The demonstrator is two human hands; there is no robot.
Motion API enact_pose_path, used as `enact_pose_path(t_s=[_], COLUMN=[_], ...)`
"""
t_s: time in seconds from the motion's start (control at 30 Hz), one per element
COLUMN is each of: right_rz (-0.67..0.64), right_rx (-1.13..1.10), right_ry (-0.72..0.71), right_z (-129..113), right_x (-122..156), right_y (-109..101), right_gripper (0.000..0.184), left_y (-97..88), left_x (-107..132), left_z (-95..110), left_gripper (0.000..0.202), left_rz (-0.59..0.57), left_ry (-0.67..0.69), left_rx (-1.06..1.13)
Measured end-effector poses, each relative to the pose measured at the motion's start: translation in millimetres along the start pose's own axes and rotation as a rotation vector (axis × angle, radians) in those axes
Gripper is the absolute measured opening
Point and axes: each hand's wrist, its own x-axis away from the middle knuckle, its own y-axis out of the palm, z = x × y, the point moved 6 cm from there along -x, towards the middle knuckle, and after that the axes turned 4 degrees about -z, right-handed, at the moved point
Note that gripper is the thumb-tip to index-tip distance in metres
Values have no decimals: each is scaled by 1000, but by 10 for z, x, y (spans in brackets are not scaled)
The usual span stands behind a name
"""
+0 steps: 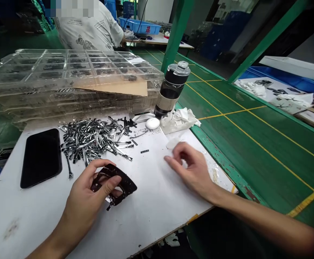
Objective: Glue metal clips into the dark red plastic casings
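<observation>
My left hand (89,198) grips a glossy dark-brown eyeglass frame (127,185) above the table, thumb across its near face and fingers behind. A small metal piece juts from its lower edge. My right hand (193,167) hovers over the table's right side, slightly blurred, fingers curled and thumb apart; nothing shows in it. Beyond my left hand lies a heap of thin silvery metal strips with black ends (92,138), probably eyeglass temples. A short black strip (144,151) lies alone between the heap and my right hand.
A black phone (41,158) lies at left. Stacked clear compartment trays (73,72) stand behind, with cardboard (119,87) on them. A bottle (172,88), a white oval case (153,123) and crumpled tissue (181,118) sit at the back right. A person (89,28) sits beyond.
</observation>
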Motion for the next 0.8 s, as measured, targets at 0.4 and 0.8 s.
enact_pose_path(t_s=[0.4,0.8], right_rz=[-51,-156], right_rx=[-108,-642], right_ry=[69,107], right_z=[234,-325], right_x=[-389,-523], right_y=[-15,368], right_gripper=[34,32], left_y=[136,204], left_x=[-27,6], left_z=[-21,-67], left_gripper=[23,12], left_rz=[-216,-334], left_ry=[-207,-179], left_rx=[232,278])
